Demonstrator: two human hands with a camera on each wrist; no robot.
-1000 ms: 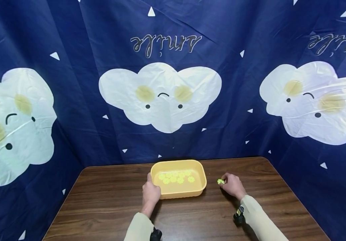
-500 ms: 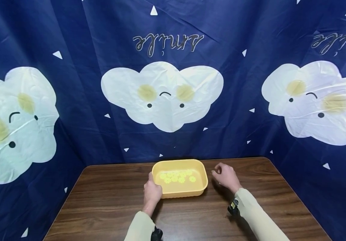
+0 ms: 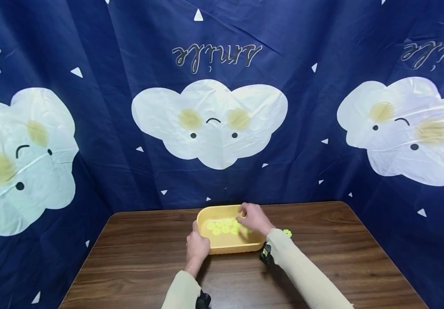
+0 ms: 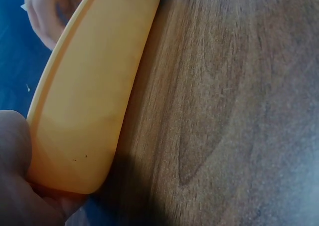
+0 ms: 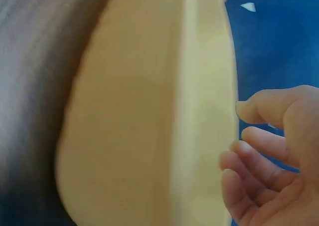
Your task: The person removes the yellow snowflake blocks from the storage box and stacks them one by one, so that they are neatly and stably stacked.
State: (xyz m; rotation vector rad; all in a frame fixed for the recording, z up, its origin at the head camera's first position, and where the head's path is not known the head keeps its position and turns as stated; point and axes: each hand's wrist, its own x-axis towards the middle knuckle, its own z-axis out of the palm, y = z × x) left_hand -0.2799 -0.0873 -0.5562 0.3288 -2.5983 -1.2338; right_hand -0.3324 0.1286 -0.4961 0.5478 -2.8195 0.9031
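And here's the left hand, firmly on the box, gripping its left end, thumb by the rim and the other fingers lower down at the corner, as the left wrist view shows. The box sits upright on the table, near the far edge, yellow, shallow and round-cornered. Inside, on its floor, lies a cluster of flowers, small, bright yellow, crowded together towards the middle, some of them touching, with one more to the right, partly covered by the other hand.

Over to the right hand, and it's above the right part of the box, reaching in across the rim! Fingers bent, thumb close to the forefinger with a narrow gap between them, and nothing shows in that gap from the right wrist. The box wall is blurred in that close view, the fingers curving just beside the rim.

Out on the wood, a lone flower lies right of the box, just beside the right sleeve. Pale cuffs on both arms, a dark device strapped at the right wrist, and behind it all a blue curtain with white clouds and upside-down lettering
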